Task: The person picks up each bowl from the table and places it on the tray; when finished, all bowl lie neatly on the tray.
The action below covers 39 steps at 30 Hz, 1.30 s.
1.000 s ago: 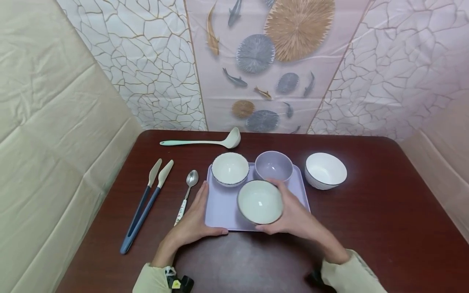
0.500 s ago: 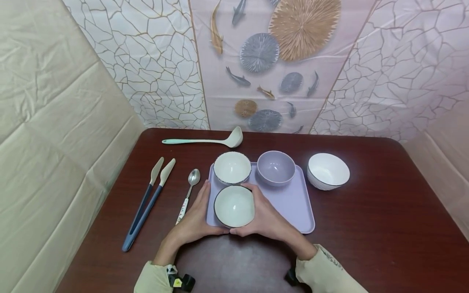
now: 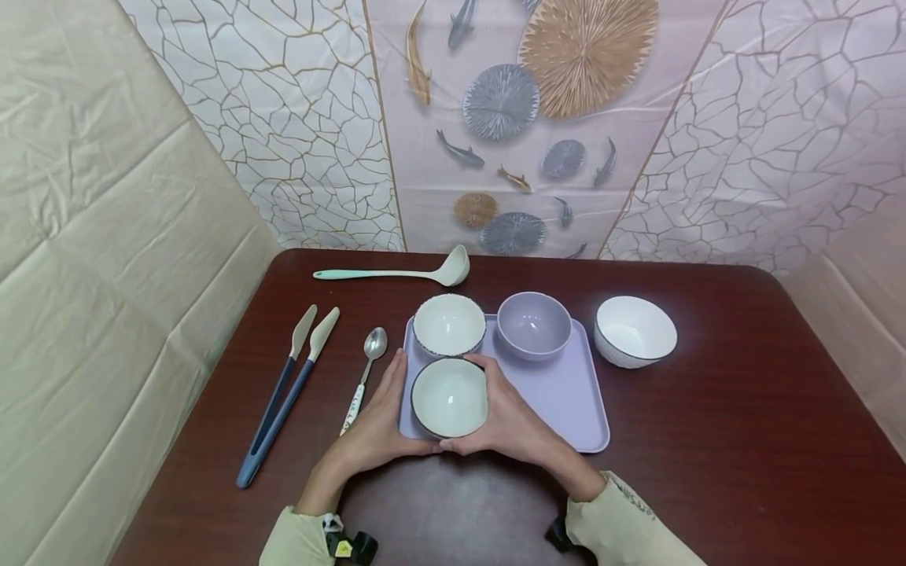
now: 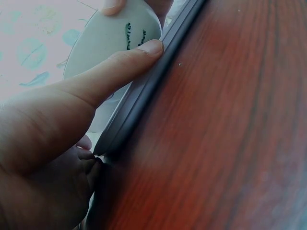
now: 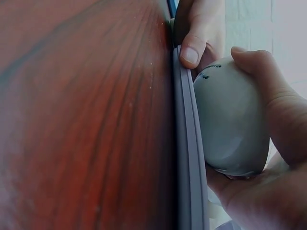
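In the head view my right hand [image 3: 513,413] grips a white bowl with a dark rim [image 3: 449,398] at the front left of the lilac tray [image 3: 559,405]. The right wrist view shows the thumb and fingers spread round the bowl's wall [image 5: 230,120], close over the tray. My left hand [image 3: 375,428] holds the tray's front left corner, thumb along the front edge and fingers along the left side. Both thumb tips nearly meet at the front edge. Behind, on the tray, stand a white bowl with a patterned rim [image 3: 449,324] and a lilac bowl [image 3: 534,325].
Another white bowl [image 3: 635,332] stands right of the tray. A spoon [image 3: 364,377] and blue-handled tongs [image 3: 283,405] lie to the left, the spoon beside my left hand. A ladle [image 3: 396,273] lies along the table's back edge [image 3: 694,271].
My right hand has carried the dark-rimmed bowl left to the tray's front left, beside my left hand. Over the last half second it has shifted only slightly. The left hand stays at the tray corner.
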Motion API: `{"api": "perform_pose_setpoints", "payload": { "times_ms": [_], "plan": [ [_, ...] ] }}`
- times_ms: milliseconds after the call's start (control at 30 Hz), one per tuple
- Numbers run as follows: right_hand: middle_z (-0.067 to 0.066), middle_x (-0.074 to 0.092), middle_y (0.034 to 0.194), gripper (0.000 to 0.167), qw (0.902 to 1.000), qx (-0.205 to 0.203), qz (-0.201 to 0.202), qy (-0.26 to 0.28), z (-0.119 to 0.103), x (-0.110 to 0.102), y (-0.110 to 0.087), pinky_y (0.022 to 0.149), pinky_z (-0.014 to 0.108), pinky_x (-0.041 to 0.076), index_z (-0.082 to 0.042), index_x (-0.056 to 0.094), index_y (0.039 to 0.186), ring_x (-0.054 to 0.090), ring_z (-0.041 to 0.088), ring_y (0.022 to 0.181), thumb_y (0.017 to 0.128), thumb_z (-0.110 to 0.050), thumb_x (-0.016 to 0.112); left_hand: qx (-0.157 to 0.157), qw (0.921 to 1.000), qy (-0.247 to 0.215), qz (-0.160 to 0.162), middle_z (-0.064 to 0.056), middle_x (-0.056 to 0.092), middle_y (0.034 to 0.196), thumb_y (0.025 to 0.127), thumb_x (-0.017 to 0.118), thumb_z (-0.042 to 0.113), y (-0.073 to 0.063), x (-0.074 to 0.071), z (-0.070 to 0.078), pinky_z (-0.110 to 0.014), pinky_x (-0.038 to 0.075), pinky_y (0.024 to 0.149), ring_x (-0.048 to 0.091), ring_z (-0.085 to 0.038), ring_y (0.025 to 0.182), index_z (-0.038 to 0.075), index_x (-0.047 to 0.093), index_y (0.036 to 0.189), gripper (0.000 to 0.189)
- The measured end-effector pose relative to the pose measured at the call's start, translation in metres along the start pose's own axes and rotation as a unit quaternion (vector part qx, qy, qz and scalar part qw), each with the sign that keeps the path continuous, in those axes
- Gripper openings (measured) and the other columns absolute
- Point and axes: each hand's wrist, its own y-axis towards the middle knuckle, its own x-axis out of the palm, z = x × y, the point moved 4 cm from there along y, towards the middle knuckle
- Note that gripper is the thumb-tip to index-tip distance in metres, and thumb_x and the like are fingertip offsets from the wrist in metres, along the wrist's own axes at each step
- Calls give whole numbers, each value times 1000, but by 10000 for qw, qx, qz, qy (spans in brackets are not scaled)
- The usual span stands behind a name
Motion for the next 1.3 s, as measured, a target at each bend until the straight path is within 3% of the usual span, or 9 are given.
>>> {"api": "perform_pose_setpoints", "payload": {
  "times_ms": [367, 533, 600, 700, 833, 933, 1033, 1133, 1300],
  "plan": [
    [14, 34, 147, 134, 9995, 172, -133, -211, -9, -13, -4, 104, 47, 34, -7, 16, 151, 40, 26, 131, 52, -55, 93, 150, 9998, -88, 103, -15, -2, 162, 63, 87, 57, 1, 0, 0, -48, 26, 111, 5, -23, 147, 3, -2, 156, 140],
    [14, 36, 148, 125, 9992, 170, -249, -252, -15, -27, -8, 105, 47, 36, -9, 19, 152, 43, 27, 131, 60, -53, 91, 184, 9994, -177, 230, -16, -1, 162, 61, 90, 54, 1, 0, 0, -50, 25, 110, 4, -24, 147, 3, -1, 157, 141],
    [12, 41, 145, 111, 9994, 31, -232, -269, -19, -42, -11, 104, 47, 37, -9, 26, 150, 45, 28, 129, 67, -46, 89, 195, 9994, -192, 225, -16, -1, 162, 61, 90, 53, 1, 1, 1, -50, 24, 111, 4, -24, 147, 3, -1, 157, 141],
    [9, 52, 138, 82, 9979, -331, 77, -547, -25, -82, -17, 103, 45, 38, -8, 41, 143, 49, 27, 126, 77, -31, 85, 182, 9995, -186, 195, -15, -2, 162, 60, 90, 54, 1, 2, 2, -48, 23, 111, 3, -23, 148, 4, -1, 157, 142],
    [9, 58, 131, 63, 9864, -207, 1034, -1261, -20, -152, -26, 98, 43, 39, -7, 52, 135, 52, 26, 121, 82, -22, 82, 157, 9995, -145, 212, -14, -2, 163, 59, 89, 57, 2, 1, 3, -47, 23, 111, 3, -22, 148, 4, -1, 157, 143],
    [18, 50, 136, 77, 9733, 458, 1536, -1644, -1, -194, -34, 96, 50, 37, -4, 43, 142, 46, 35, 123, 80, -26, 83, 150, 9996, -119, 222, -15, -2, 163, 58, 89, 58, 3, 0, 3, -47, 23, 111, 3, -22, 147, 4, -1, 157, 143],
    [31, 34, 143, 101, 9630, 1036, 1635, -1875, 25, -217, -41, 98, 60, 34, 4, 25, 150, 37, 46, 127, 77, -33, 85, 141, 9996, -129, 207, -15, -1, 162, 59, 89, 57, 3, -1, 3, -47, 23, 111, 4, -22, 147, 5, -1, 157, 143],
    [38, 23, 145, 118, 9591, 1410, 1504, -1939, 51, -225, -44, 99, 67, 29, 8, 10, 151, 29, 52, 129, 75, -37, 86, 129, 9996, -160, 195, -15, -2, 162, 59, 89, 57, 3, -1, 3, -48, 23, 111, 4, -22, 147, 5, -1, 157, 143],
    [38, 18, 146, 129, 9558, 1726, 1398, -1925, 79, -226, -47, 97, 69, 29, 7, 2, 152, 28, 52, 127, 70, -43, 88, 142, 9995, -186, 195, -15, -1, 162, 59, 90, 56, 2, 2, 3, -50, 23, 111, 4, -24, 147, 4, -1, 157, 143]
  ]
}}
